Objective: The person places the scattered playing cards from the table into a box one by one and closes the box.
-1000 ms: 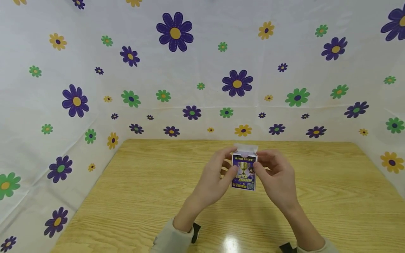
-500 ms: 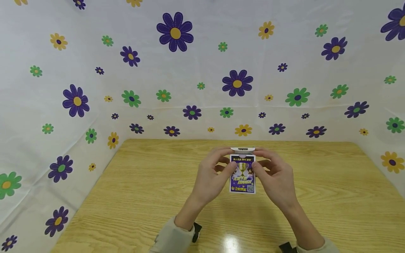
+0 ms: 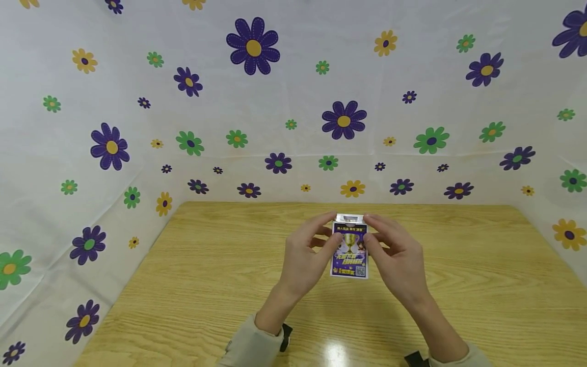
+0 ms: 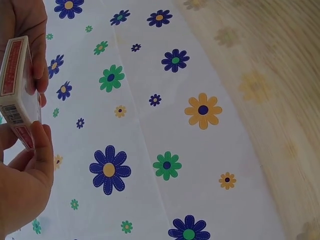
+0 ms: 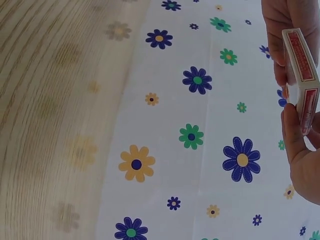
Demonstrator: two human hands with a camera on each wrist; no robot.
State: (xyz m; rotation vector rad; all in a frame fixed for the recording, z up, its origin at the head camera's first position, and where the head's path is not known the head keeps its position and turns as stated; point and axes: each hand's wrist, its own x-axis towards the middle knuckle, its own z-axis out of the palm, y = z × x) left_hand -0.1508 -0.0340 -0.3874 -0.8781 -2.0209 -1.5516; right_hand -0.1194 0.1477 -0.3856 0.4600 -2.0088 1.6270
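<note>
A card box [image 3: 350, 255], purple-faced with a gold trophy and a QR code, is held upright between both hands in the head view. My left hand [image 3: 306, 252] pinches its left edge, thumb on the front face and fingers behind. The right hand [image 3: 398, 255] grips the opposite edge the same way. Both index fingertips are at the white top flap [image 3: 350, 218], which is bent over the top edge. In the left wrist view the card box [image 4: 15, 85] shows red-and-white narrow sides and a barcode; the right wrist view shows similar red panels on the card box [image 5: 302, 75].
A wooden table [image 3: 206, 275] lies beneath the hands. White cloth with printed flowers [image 3: 278, 163] rises along its back and both sides. Black straps [image 3: 286, 336] sit at the wrists by the light sleeves [image 3: 254, 344].
The box's top flap stood up a second ago and is now folded down toward the front. Both hands and the box have shifted very slightly left.
</note>
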